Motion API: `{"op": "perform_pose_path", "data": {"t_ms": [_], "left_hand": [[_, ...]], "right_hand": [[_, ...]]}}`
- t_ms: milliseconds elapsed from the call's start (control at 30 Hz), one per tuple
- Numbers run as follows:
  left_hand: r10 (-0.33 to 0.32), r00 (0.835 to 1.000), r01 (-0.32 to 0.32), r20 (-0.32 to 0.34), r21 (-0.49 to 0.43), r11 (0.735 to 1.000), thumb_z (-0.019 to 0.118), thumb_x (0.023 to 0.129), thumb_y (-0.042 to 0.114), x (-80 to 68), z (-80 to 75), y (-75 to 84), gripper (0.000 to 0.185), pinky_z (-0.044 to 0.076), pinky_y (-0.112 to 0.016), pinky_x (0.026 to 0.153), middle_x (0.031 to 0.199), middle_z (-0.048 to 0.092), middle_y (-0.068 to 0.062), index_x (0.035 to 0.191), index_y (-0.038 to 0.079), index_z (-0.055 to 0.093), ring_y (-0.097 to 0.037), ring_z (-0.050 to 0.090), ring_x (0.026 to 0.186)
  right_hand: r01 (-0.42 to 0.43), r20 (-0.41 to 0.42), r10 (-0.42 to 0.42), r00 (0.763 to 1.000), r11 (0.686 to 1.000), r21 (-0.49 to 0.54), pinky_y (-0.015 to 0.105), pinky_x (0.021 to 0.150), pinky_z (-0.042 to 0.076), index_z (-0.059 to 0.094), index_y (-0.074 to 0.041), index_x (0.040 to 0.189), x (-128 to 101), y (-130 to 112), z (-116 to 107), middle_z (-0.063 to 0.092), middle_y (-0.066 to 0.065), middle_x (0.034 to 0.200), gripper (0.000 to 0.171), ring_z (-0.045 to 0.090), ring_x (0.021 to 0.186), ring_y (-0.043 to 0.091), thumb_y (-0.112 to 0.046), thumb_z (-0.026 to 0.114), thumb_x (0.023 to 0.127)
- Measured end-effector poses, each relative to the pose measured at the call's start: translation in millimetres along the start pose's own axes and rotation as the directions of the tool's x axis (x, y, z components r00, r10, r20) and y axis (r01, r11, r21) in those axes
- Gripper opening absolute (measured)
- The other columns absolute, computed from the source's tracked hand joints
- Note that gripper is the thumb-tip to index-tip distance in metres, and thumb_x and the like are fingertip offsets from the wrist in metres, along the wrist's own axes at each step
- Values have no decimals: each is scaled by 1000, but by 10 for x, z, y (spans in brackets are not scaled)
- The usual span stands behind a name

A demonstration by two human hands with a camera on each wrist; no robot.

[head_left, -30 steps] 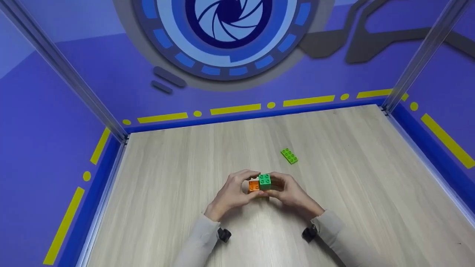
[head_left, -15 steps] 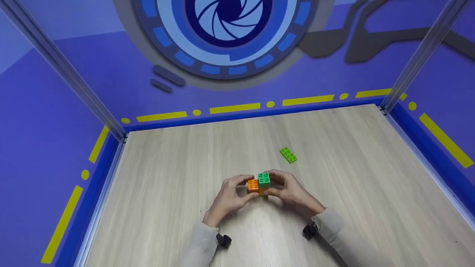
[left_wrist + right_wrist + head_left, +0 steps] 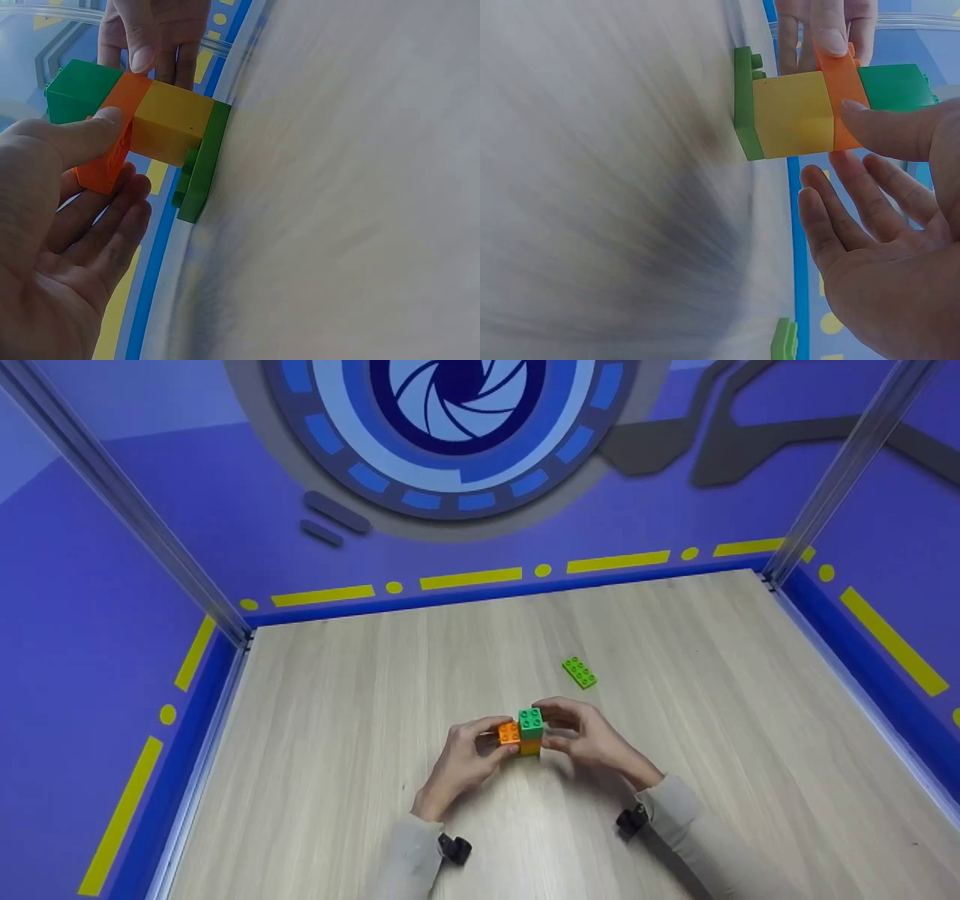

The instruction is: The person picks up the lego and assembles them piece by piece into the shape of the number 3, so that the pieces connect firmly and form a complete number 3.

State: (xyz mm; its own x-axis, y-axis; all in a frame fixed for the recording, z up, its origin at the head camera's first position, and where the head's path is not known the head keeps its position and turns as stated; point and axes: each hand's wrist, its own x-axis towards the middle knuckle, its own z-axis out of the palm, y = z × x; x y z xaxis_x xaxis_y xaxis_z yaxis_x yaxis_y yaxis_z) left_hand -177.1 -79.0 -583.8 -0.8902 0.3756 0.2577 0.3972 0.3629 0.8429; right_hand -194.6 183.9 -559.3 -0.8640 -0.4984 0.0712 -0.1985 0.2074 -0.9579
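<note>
Between both hands stands a small stack of toy building bricks. A green brick (image 3: 531, 723) tops it. Below lies an orange brick (image 3: 124, 97), jutting toward my left hand (image 3: 463, 761). A yellow brick (image 3: 793, 114) comes under that, and a flat dark green plate (image 3: 206, 161) forms the base on the table. My left thumb and fingers pinch the jutting end of the orange brick. From the other side, my right hand (image 3: 596, 735) has its thumb against the orange brick and a fingertip at its opposite edge. Its other fingers spread loosely.
A lime green eight-stud plate (image 3: 580, 673) lies alone on the wooden table (image 3: 360, 697), beyond the stack and slightly right. Blue-purple printed panels (image 3: 450, 551) wall the table at the back and sides, with metal posts at the corners.
My right thumb has shifted outward from the front of the stack toward its right side. My left hand keeps the orange end, its fingers slightly lower. The stack's yellow part shows more.
</note>
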Motion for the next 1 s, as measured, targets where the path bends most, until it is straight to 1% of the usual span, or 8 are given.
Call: {"op": "perform_pose_path", "data": {"t_ms": [133,233,367,533,767,1000], "left_hand": [[-17,1000,17,11,-17,1000,81,97,18,0,1,7,41,61,-32,101,133,75,-6,137,11,72,-17,74,117],[-28,1000,28,15,-30,999,80,98,19,-5,-1,14,41,60,-33,104,134,75,-6,137,11,72,-19,73,120],[-37,999,38,14,-38,999,80,97,20,-14,-2,19,41,59,-33,104,134,75,-6,137,11,72,-19,73,121],[-43,999,43,14,-44,998,80,97,20,-11,6,18,41,59,-32,105,134,75,-6,137,11,72,-19,73,121],[-47,999,48,10,-50,998,80,98,20,10,17,21,41,59,-31,105,134,74,-6,137,9,72,-20,73,122],[-43,999,43,4,-38,998,80,98,21,15,19,17,41,58,-32,105,134,74,-6,137,11,72,-19,72,122]], "right_hand": [[-8,7,9,1000,1000,-27,56,117,48,60,-1,145,11,9,-21,65,20,143,52,62,134,42,5,74,96],[-17,2,17,1000,999,-36,55,118,48,58,1,146,16,31,-40,65,19,143,51,62,134,41,3,73,97],[-1,-27,0,1000,998,-64,57,118,48,59,6,144,26,47,-67,66,20,141,49,62,133,42,0,75,98],[-1,-72,-8,997,991,-131,59,115,50,62,3,141,48,32,-98,68,20,140,48,64,131,42,-5,78,97],[-19,-131,-16,991,966,-259,60,111,52,62,3,141,101,3,-152,68,22,138,47,65,128,42,-9,78,98],[-23,-212,-50,976,944,-329,61,109,53,64,5,138,170,60,-252,68,23,135,46,65,126,44,-3,79,95]]}}
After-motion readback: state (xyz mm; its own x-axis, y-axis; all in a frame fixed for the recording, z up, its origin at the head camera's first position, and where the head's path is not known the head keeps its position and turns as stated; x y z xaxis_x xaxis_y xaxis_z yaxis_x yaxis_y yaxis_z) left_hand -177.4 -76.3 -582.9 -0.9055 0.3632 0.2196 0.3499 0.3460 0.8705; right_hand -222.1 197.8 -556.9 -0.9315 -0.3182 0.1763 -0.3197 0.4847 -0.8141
